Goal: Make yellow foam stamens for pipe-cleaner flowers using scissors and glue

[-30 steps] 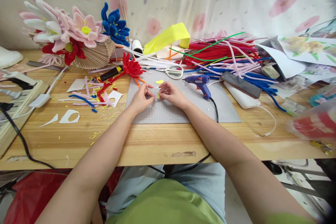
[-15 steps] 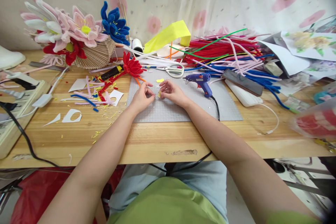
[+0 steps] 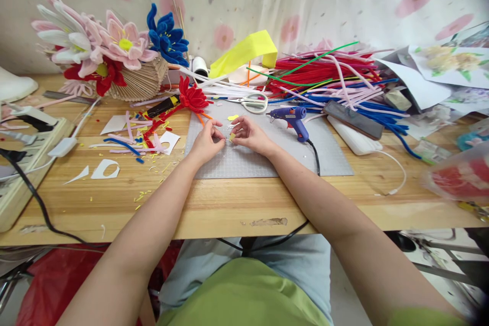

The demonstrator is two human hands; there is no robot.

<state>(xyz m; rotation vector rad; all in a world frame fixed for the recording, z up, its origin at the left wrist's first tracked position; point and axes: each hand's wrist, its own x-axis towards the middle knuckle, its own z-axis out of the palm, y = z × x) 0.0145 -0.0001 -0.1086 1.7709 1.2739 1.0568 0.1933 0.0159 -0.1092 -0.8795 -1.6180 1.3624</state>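
Both of my hands are close together over the grey cutting mat (image 3: 263,160). My right hand (image 3: 250,136) pinches a small yellow piece (image 3: 232,136) between its fingertips. Opposite it, my left hand (image 3: 208,141) is closed in a pinch, its fingertips at a thin pale strand (image 3: 228,140) that runs toward the yellow piece. What else the left fingers hold is too small to make out. Just beyond the hands, another yellow scrap (image 3: 233,117) lies on the mat. To the right rests a blue glue gun (image 3: 294,121), and scissors (image 3: 255,103) lie behind.
A red fuzzy flower (image 3: 192,96) lies behind my left hand, near a yellow-and-black cutter (image 3: 162,106). Pipe cleaners (image 3: 324,74) are heaped at the back right, beside a phone (image 3: 354,119). Fuzzy flowers (image 3: 124,43) stand back left; a power strip (image 3: 34,163) sits far left.
Almost nothing differs. The small yellow piece in my right fingertips has turned slightly, and the hands stay in place.
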